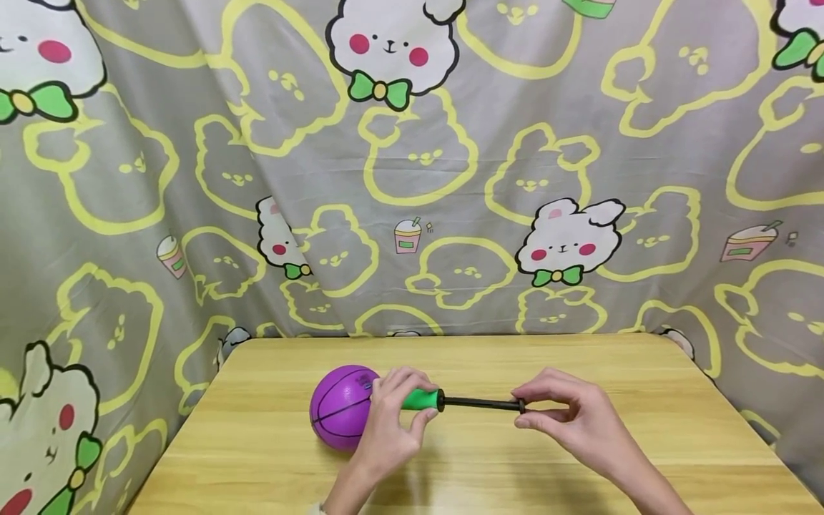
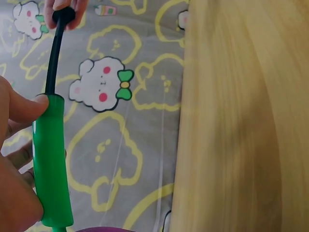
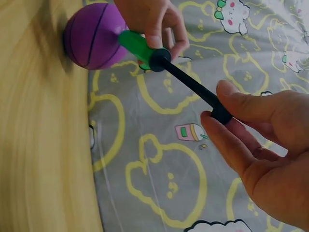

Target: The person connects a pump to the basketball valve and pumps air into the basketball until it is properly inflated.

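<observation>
A small hand pump (image 1: 420, 399) with a green barrel is held level above the table, its barrel end against a purple ball (image 1: 341, 411) with black seam lines. My left hand (image 1: 394, 415) grips the green barrel between thumb and fingers. The black rod (image 3: 190, 87) is drawn well out of the barrel. At its far end, my right hand (image 1: 576, 411) pinches the small black knob (image 3: 221, 114) between thumb and fingers. In the right wrist view the green barrel's tip meets the ball. Only the ball's top edge shows at the bottom of the left wrist view.
Beneath the hands lies a wood-grain table (image 1: 270, 472). A grey curtain (image 1: 450, 186) printed with yellow outlines and white cartoon animals hangs behind it and along both sides.
</observation>
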Action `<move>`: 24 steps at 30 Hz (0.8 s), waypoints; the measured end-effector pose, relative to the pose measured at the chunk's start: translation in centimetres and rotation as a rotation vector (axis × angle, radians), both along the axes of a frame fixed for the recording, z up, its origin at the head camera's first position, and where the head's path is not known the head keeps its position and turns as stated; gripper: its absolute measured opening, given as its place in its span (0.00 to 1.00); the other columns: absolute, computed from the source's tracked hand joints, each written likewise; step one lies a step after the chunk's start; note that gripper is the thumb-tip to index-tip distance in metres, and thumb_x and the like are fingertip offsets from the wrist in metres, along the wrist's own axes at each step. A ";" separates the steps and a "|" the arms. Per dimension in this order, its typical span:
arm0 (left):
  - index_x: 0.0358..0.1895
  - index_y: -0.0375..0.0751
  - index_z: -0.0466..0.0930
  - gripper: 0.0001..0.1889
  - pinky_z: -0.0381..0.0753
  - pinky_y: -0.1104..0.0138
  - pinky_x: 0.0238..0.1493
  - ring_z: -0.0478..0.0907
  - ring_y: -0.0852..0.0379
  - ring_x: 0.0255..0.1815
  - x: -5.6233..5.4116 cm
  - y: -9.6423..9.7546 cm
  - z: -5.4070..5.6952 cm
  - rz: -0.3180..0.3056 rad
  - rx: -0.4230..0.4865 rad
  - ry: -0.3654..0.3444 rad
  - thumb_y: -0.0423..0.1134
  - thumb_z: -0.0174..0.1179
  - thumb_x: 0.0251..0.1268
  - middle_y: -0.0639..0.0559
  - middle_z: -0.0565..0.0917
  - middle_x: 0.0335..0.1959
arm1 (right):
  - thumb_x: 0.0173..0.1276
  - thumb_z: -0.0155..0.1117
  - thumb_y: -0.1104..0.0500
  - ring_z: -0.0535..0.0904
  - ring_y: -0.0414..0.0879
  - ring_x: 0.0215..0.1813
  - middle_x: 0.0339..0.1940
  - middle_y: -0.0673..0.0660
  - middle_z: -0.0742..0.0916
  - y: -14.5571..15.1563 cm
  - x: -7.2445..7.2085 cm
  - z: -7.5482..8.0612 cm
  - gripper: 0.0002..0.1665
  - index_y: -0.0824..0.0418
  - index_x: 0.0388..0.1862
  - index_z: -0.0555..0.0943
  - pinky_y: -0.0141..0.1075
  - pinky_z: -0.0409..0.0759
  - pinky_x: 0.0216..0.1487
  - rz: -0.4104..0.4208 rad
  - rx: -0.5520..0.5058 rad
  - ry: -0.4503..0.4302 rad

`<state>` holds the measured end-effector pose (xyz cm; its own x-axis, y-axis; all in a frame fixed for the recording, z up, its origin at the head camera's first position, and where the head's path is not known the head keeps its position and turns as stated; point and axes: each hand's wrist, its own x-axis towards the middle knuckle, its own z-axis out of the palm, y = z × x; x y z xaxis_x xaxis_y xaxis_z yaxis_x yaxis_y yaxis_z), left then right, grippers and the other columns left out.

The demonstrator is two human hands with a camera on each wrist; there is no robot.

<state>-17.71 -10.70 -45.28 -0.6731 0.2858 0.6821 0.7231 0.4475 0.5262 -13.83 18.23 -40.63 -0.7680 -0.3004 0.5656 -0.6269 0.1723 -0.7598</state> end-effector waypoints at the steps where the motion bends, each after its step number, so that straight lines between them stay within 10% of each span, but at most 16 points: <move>1: 0.44 0.50 0.82 0.16 0.64 0.49 0.57 0.77 0.60 0.55 0.0 0.2 0.0 -0.003 -0.004 0.002 0.32 0.73 0.52 0.63 0.81 0.48 | 0.57 0.76 0.72 0.87 0.47 0.46 0.41 0.58 0.87 -0.1 0.0 -0.2 0.18 0.61 0.46 0.88 0.43 0.87 0.38 -0.008 -0.010 -0.006; 24: 0.42 0.50 0.82 0.19 0.61 0.53 0.53 0.76 0.60 0.52 1.0 2.3 -0.8 -0.022 -0.041 0.005 0.28 0.75 0.46 0.63 0.80 0.47 | 0.54 0.78 0.71 0.89 0.50 0.43 0.38 0.58 0.88 -3.6 -0.6 -3.3 0.17 0.60 0.43 0.88 0.41 0.86 0.34 -0.007 -0.079 -0.004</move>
